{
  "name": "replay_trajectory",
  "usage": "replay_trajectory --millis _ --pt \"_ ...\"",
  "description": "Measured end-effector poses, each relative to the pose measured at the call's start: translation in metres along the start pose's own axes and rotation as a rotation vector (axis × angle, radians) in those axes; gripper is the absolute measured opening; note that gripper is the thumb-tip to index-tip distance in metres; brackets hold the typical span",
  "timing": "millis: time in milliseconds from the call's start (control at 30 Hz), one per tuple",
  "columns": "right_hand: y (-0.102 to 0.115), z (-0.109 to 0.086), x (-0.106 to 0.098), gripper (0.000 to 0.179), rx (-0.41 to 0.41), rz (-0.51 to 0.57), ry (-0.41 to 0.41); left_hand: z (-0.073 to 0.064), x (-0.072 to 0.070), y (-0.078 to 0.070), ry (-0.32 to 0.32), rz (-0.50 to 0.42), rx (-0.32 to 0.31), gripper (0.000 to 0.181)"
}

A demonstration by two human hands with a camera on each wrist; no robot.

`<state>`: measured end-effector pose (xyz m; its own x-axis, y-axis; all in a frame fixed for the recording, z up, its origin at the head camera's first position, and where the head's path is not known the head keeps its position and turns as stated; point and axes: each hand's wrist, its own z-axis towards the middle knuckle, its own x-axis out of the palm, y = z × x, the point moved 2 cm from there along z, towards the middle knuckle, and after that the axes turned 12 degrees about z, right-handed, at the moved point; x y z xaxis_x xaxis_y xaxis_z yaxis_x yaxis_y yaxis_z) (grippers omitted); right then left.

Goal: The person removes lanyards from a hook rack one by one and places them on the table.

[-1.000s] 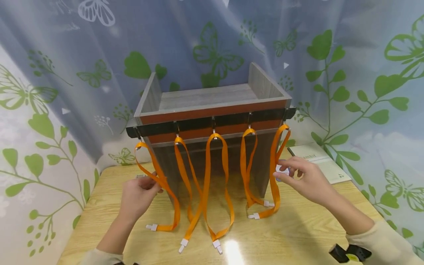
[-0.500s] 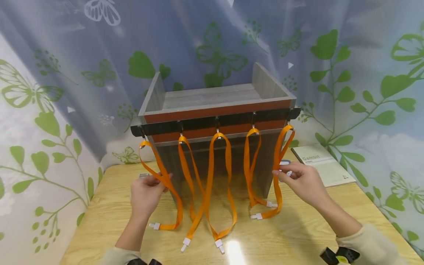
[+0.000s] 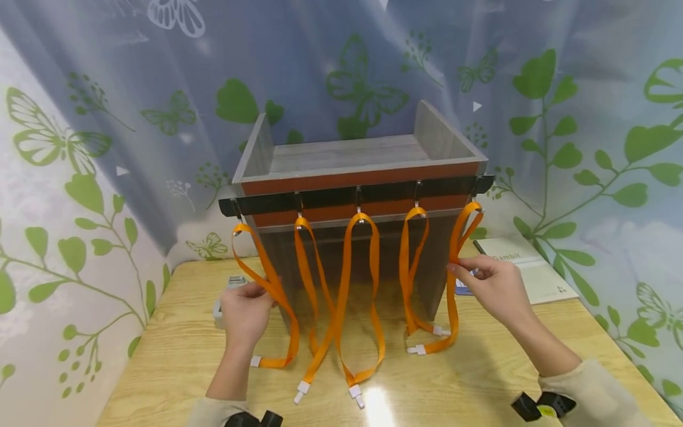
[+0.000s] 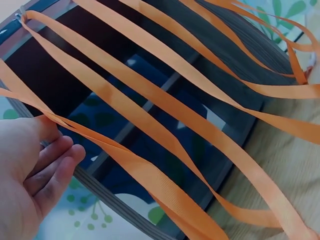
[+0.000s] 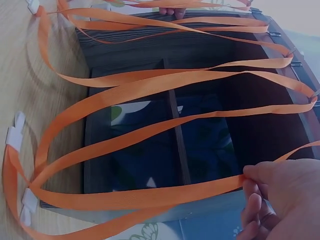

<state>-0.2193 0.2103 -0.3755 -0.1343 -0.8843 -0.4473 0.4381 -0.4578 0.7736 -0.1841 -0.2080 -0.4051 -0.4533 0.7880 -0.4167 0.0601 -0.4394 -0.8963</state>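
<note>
Several orange lanyards hang from hooks on a black bar (image 3: 331,196) along the front of a grey wooden shelf unit (image 3: 341,155). My left hand (image 3: 245,314) pinches the leftmost lanyard (image 3: 288,317) partway down; in the left wrist view, thumb and forefinger meet at this strap (image 4: 155,180), the other fingers loosely bent. On the other side, my right hand (image 3: 493,290) pinches the rightmost lanyard (image 3: 452,308) between thumb and forefinger; its strap (image 5: 150,197) runs taut from the fingertips in the right wrist view. Between the hands, a middle lanyard (image 3: 345,267) hangs untouched. White clips (image 3: 356,394) end the straps.
A pale notebook (image 3: 539,273) marked "Gambit" lies behind my right hand with a dark pen (image 3: 479,247). A blue-edged item (image 3: 463,289) is partly hidden there. A small grey object (image 3: 236,281) stands behind my left hand on the wooden table (image 3: 176,350).
My right thumb and forefinger, apart beside the strap a second ago, have closed on it and moved slightly up. The left hand stays at its lanyard. The head view has shifted slightly.
</note>
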Motion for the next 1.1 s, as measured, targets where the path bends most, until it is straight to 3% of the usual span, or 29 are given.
replay_trajectory --millis 367,600,733,933,1100 --pt "0.021 0.002 -0.02 0.016 0.007 0.0 -0.061 -0.001 0.0 0.003 -0.009 0.0 0.003 0.022" --pt "0.047 0.007 -0.048 0.008 -0.124 -0.012 -0.123 0.0 0.0 0.002 0.011 0.003 0.012 0.023" --pt "0.057 0.007 -0.065 0.012 -0.157 -0.056 -0.143 0.001 0.0 0.002 0.021 0.0 0.011 0.022" --pt "0.054 0.006 -0.086 0.011 -0.107 -0.135 -0.167 0.002 0.0 0.003 0.005 0.008 0.01 0.021" --pt "0.036 -0.003 -0.102 0.017 0.031 -0.182 -0.168 0.002 0.0 0.002 0.006 0.004 0.011 0.021"
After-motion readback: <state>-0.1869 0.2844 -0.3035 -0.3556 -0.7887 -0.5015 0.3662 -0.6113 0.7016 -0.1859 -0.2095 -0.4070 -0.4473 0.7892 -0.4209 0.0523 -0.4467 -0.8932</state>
